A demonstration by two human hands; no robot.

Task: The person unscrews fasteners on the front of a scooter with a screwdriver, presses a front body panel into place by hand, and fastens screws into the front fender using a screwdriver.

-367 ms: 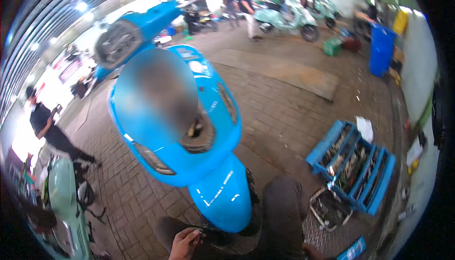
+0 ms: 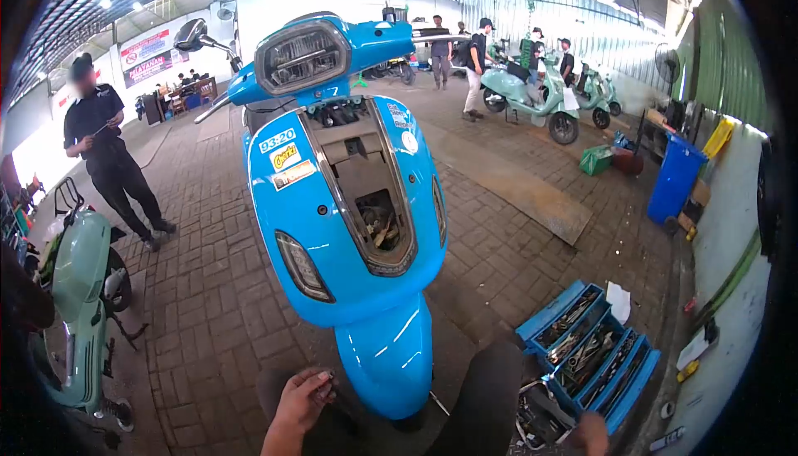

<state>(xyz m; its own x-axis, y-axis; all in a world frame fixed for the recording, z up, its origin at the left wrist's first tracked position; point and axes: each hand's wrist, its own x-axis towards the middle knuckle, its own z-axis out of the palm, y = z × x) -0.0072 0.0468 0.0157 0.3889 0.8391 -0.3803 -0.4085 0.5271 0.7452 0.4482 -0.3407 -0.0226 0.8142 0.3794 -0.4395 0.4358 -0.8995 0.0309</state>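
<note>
A blue scooter (image 2: 307, 248) stands in front of me, its front panel off, showing an opening with wiring inside. My left hand (image 2: 301, 402) is beside the blue front fender (image 2: 386, 356), thumb and fingers pinched around something small and dark that I cannot make out. At lower right, my right hand (image 2: 592, 435) is smeared by motion at the near edge of the open blue toolbox (image 2: 532, 323). Its fingers do not show clearly. Several wrenches and other metal tools fill the toolbox trays. A metal-framed tray (image 2: 544, 414) lies next to the box, close to my right hand.
A green scooter (image 2: 79, 290) is parked at left, near a standing person (image 2: 112, 148) in dark clothes. More green scooters (image 2: 532, 90) and several people are at the back. A blue bin (image 2: 677, 177) stands by the right wall. A flat board (image 2: 515, 190) lies on the paving.
My view has tilted up and levelled. My right hand has come into view by the toolbox. The left hand still pinches, now slightly higher and further left in the picture.
</note>
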